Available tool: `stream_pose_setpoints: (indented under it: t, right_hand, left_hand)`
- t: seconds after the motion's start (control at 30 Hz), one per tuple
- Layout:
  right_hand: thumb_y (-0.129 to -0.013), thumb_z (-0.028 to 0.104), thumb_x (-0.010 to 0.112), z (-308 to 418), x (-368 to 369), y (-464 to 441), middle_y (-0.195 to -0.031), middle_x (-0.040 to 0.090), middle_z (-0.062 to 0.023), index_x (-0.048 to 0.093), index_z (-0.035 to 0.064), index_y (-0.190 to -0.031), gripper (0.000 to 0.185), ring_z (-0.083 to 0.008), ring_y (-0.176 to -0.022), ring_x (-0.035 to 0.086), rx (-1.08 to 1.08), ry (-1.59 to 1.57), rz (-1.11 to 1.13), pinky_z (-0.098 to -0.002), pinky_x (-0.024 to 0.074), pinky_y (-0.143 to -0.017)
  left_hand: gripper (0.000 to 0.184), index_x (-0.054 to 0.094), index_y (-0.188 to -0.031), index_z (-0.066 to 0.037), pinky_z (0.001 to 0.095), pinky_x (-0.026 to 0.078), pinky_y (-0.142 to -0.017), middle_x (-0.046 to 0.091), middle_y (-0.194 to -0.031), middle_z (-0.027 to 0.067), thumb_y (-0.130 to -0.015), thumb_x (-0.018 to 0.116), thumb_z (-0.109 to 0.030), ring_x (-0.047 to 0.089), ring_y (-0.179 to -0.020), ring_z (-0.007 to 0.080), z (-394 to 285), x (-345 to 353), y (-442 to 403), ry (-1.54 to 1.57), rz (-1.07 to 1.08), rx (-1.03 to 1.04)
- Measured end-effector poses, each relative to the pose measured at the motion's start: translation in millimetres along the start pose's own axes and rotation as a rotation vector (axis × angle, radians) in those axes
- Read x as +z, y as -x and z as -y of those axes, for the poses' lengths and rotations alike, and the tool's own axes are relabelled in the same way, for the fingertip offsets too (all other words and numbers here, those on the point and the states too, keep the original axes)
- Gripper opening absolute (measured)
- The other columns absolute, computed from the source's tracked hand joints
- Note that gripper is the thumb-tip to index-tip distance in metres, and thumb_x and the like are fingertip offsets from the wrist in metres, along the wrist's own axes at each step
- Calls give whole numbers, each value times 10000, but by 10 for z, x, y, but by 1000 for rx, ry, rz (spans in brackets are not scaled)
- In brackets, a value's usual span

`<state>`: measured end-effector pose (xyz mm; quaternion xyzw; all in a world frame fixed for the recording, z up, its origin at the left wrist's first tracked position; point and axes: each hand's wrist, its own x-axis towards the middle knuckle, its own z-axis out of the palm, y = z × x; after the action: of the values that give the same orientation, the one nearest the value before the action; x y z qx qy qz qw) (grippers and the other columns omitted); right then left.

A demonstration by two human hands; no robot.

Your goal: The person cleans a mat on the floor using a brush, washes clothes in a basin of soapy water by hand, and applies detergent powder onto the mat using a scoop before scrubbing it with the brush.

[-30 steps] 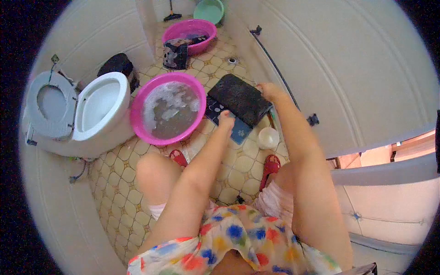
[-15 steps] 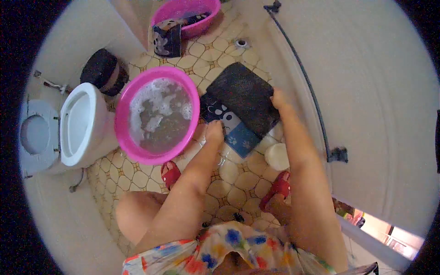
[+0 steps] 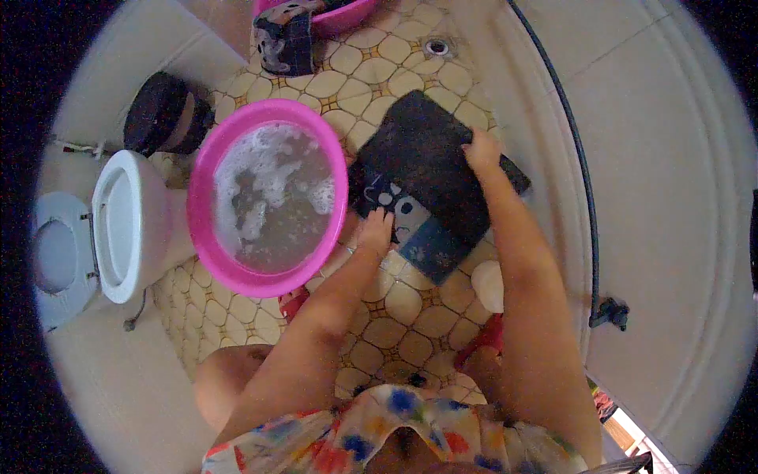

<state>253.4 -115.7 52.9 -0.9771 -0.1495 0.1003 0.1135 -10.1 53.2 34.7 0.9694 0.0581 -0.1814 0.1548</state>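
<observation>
A dark floor mat (image 3: 430, 150) lies folded on the tiles, its plain black backing mostly facing up. Along its near left side shows a printed part with a cartoon face and blue-grey paw prints. My left hand (image 3: 376, 231) rests on that printed part, fingers stretched out over it. At the mat's right edge, my right hand (image 3: 482, 152) grips the black fold, with a dark corner sticking out beyond the wrist. Just left of the mat stands a pink basin (image 3: 207, 249) of grey, foamy water. A pale round thing (image 3: 488, 286) sits by my right forearm, partly hidden.
A second pink basin (image 3: 347, 17) stands at the back with a printed mat (image 3: 284, 46) draped over its rim. To the left are a toilet (image 3: 126, 225) and a black bin (image 3: 162, 114). A floor drain (image 3: 437, 48) lies near the right wall, which carries a dark bar (image 3: 580, 150).
My right hand has shifted the mat's fold, and a dark corner now shows past the right wrist. My left hand stays on the printed part. The camera view has tilted slightly.
</observation>
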Motion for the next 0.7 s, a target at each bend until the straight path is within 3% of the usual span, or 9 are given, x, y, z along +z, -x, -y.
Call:
stream_pose_setpoints:
  t: [0.03, 0.07, 0.17, 0.27, 0.37, 0.47, 0.57, 0.63, 0.7]
  right_hand:
    - [-731, 233, 697, 164, -51, 42, -1181, 569, -120, 558, 78, -1139, 459, -319, -1097, 528, -93, 1, -58, -505, 376, -945]
    - [-741, 177, 654, 294, -106, 94, -1159, 584, -115, 574, 140, -1134, 402, -310, -1077, 544, -146, -98, -104, -515, 354, -953]
    - [-744, 110, 648, 624, -217, -75, -1053, 616, -101, 597, 127, -1082, 342, -274, -1026, 555, -212, -7, -73, -457, 352, -910]
    - [-761, 81, 617, 806, -154, -194, -1048, 618, -94, 608, 141, -1064, 309, -267, -1027, 554, -346, 4, -139, -477, 335, -908]
    - [-773, 84, 604, 777, 141, -237, -1113, 583, -85, 580, 143, -1104, 337, -282, -1068, 527, -184, 84, -50, -488, 331, -925]
    - [-871, 156, 445, 414, 185, -39, -1249, 489, -125, 468, 143, -1253, 383, -329, -1155, 470, -112, 217, -227, -493, 359, -960]
    - [-729, 175, 695, 137, 171, 229, -1255, 441, -120, 426, 166, -1285, 618, -327, -1150, 451, -237, 124, 62, -498, 379, -946]
    - [-699, 216, 737, 114, 190, 524, -1290, 423, -140, 403, 176, -1312, 699, -364, -1177, 427, -279, 38, 320, -500, 398, -942]
    - [-708, 223, 732, 218, 169, 943, -1319, 406, -143, 412, 172, -1307, 681, -388, -1192, 409, -293, 124, 296, -488, 396, -954]
  left_hand:
    - [681, 460, -1157, -81, 384, 448, -872, 428, -1129, 124, -591, 803, -238, 453, -1077, 292, -46, -47, 102, 12, 9, 6]
    - [685, 457, -1162, -77, 379, 445, -877, 426, -1119, 127, -600, 802, -260, 454, -1073, 293, -66, -62, 176, 19, 19, 8]
    - [689, 462, -1161, -58, 367, 431, -896, 421, -1117, 131, -622, 793, -330, 454, -1074, 294, -163, 393, 187, -42, 89, 12]
    - [693, 462, -1183, -50, 357, 423, -911, 419, -1126, 117, -647, 777, -358, 452, -1089, 279, -412, 442, 300, 27, 188, 3]
    - [680, 457, -1217, -49, 355, 419, -918, 418, -1145, 116, -674, 759, -323, 442, -1120, 267, -560, 517, 310, 131, 271, -29]
    - [647, 456, -1239, -63, 364, 417, -926, 415, -1182, 122, -697, 730, -285, 455, -1121, 275, -636, 440, 412, 126, 306, -45]
    - [588, 492, -1214, -96, 367, 418, -925, 428, -1182, 115, -695, 721, -251, 461, -1109, 287, -577, 555, 403, 206, 215, -33]
    - [546, 517, -1192, -115, 373, 422, -916, 440, -1172, 109, -694, 715, -219, 458, -1106, 294, -410, 651, 386, 248, 106, -14]
    - [505, 538, -1168, -127, 383, 428, -903, 453, -1156, 102, -695, 705, -184, 450, -1109, 299, -305, 655, 312, 290, -15, -4]
